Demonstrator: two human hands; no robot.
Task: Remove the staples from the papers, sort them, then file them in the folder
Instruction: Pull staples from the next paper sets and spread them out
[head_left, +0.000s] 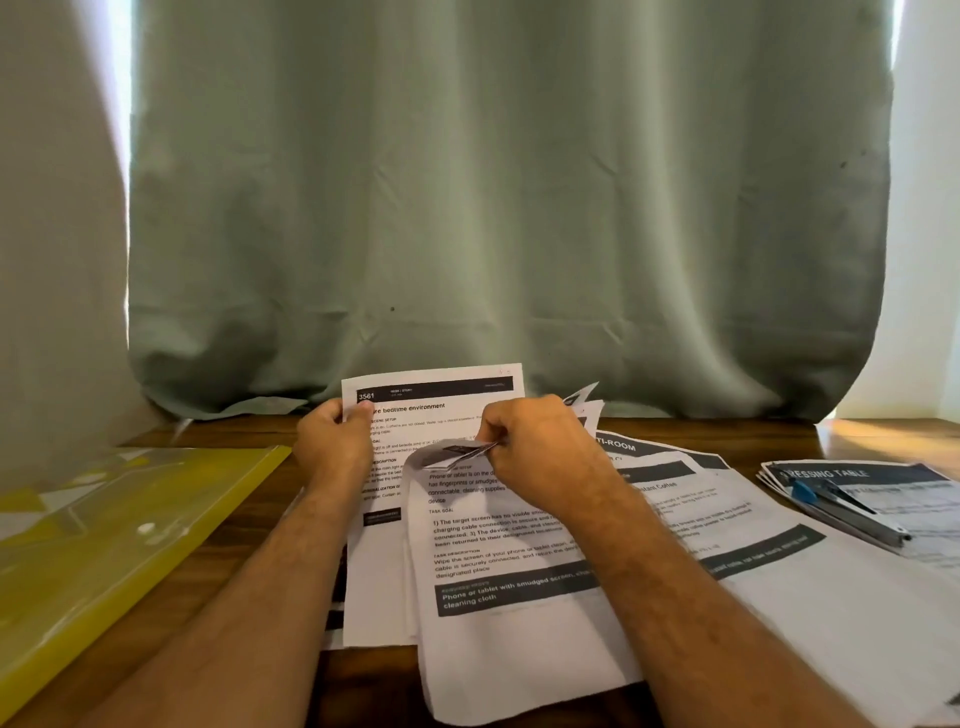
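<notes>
Forearms cover printed sheets (519, 639); right hand (535, 452) pinches their curled corner, left hand (332, 447) grips "3561" page (436, 395). Yellow folder (93, 551) left of sheets; stapler-like tool (852, 514) (unclear) right.

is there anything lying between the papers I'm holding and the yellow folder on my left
Nothing visible. The folder lies on the table to the left of the papers, with only bare wood between them. The left hand and right hand grip the sheets.
</notes>
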